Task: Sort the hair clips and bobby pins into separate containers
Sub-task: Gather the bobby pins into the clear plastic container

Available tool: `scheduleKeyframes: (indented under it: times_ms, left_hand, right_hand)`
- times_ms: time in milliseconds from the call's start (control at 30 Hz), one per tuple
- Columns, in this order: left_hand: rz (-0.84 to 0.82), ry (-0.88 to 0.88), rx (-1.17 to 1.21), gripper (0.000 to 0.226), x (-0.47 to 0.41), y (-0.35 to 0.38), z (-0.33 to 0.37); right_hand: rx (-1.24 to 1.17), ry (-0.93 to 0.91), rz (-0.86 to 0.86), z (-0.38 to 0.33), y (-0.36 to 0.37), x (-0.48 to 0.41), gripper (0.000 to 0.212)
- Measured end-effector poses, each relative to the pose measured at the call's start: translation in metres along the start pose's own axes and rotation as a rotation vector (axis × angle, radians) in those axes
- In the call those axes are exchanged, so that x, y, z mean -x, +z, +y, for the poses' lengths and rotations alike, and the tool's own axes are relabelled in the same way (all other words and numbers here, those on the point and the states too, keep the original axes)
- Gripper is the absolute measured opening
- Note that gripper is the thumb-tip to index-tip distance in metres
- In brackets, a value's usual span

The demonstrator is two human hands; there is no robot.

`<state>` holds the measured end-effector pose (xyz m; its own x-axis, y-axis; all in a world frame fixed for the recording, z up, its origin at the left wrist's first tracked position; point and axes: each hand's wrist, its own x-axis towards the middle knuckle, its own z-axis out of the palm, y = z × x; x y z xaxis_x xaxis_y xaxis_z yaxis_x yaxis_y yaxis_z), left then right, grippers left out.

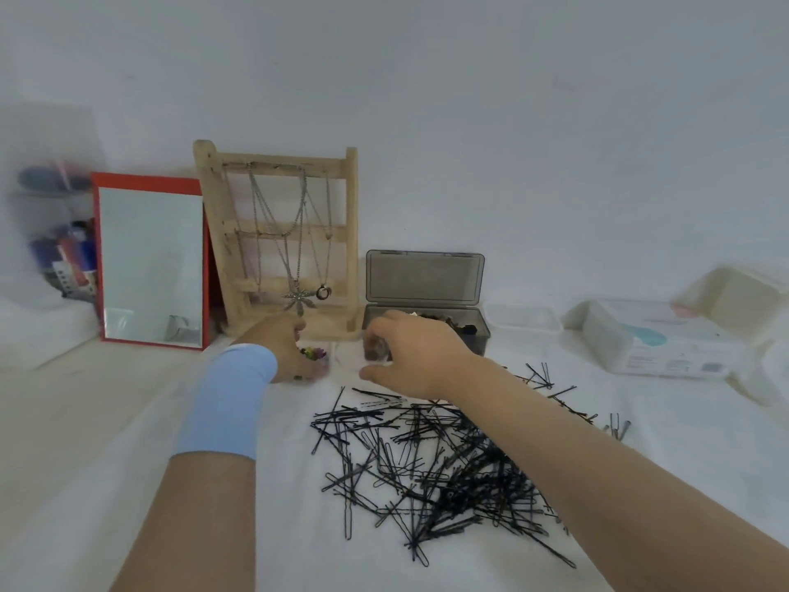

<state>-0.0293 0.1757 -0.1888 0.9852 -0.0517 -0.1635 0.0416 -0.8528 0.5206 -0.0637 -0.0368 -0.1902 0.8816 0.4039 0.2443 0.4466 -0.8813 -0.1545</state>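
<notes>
Gripped small clear plastic container [328, 364] of colourful hair clips [314, 353] with left hand [287, 351]; held right hand [412, 356] curled, grasp unclear, against smoky-grey open-lidded box [478, 331], beyond scattered black bobby pins [435, 467].

1 light-blue band [226, 399] wraps the wrist of the left hand [284, 348].

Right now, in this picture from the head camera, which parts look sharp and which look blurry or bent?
Head view: the bobby pins are crisp; the clear organizer at the far left is smeared; the wooden necklace stand leans and bows from the wide-angle lens; light is soft and even, shadows faint, with no glare on the mirror.
</notes>
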Motion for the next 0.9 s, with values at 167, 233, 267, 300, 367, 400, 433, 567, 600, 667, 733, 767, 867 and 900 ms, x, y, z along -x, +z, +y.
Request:
scheduleKeyframes:
  times_ms: [167, 233, 267, 300, 367, 400, 433, 567, 600, 667, 733, 767, 867, 900]
  left_hand:
    - [-0.06, -0.098, 0.004, 0.095, 0.002, -0.014, -0.016]
    - [-0.069, -0.107, -0.025, 0.088, 0.001, -0.015, -0.02]
    - [-0.056, -0.098, -0.04, 0.092, 0.0, -0.015, -0.023]
    - [-0.043, -0.088, -0.059, 0.096, -0.001, -0.016, -0.023]
    - [-0.001, -0.044, -0.083, 0.091, -0.001, -0.015, -0.021]
    - [0.027, -0.012, -0.059, 0.083, -0.001, -0.015, -0.018]
    - [0.058, 0.027, -0.019, 0.073, -0.002, -0.015, -0.014]
    - [0.212, 0.23, 0.043, 0.042, -0.003, -0.015, 0.007]
    - [0.24, 0.263, 0.038, 0.041, -0.002, -0.014, 0.014]
    - [0.274, 0.325, 0.042, 0.04, 0.003, -0.007, 0.032]
    - [0.262, 0.412, 0.06, 0.036, 0.01, 0.005, 0.056]
    - [0.226, 0.457, 0.062, 0.034, 0.013, 0.013, 0.07]
    - [0.094, 0.533, 0.022, 0.031, 0.014, 0.033, 0.104]
    - [0.07, 0.538, 0.014, 0.031, 0.012, 0.038, 0.114]
  right_hand:
    - [0.155, -0.088, -0.026, -0.012, 0.011, -0.019, 0.036]
    - [0.215, -0.11, -0.056, -0.016, 0.016, -0.027, 0.036]
    - [0.239, -0.111, -0.079, -0.017, 0.018, -0.031, 0.037]
    - [0.259, -0.106, -0.107, -0.018, 0.02, -0.033, 0.038]
    - [0.254, -0.085, -0.154, -0.016, 0.022, -0.036, 0.042]
    - [0.215, -0.076, -0.15, -0.014, 0.02, -0.035, 0.043]
    - [0.158, -0.074, -0.117, -0.011, 0.017, -0.031, 0.042]
    - [0.035, -0.046, 0.119, 0.012, -0.011, -0.005, 0.025]
    - [0.031, -0.012, 0.167, 0.021, -0.019, 0.003, 0.021]
    - [0.045, 0.081, 0.233, 0.046, -0.032, 0.02, 0.018]
    - [0.087, 0.207, 0.221, 0.076, -0.041, 0.037, 0.019]
    - [0.113, 0.268, 0.192, 0.093, -0.044, 0.046, 0.021]
    - [0.17, 0.384, 0.081, 0.134, -0.043, 0.064, 0.035]
    - [0.188, 0.408, 0.044, 0.146, -0.042, 0.069, 0.043]
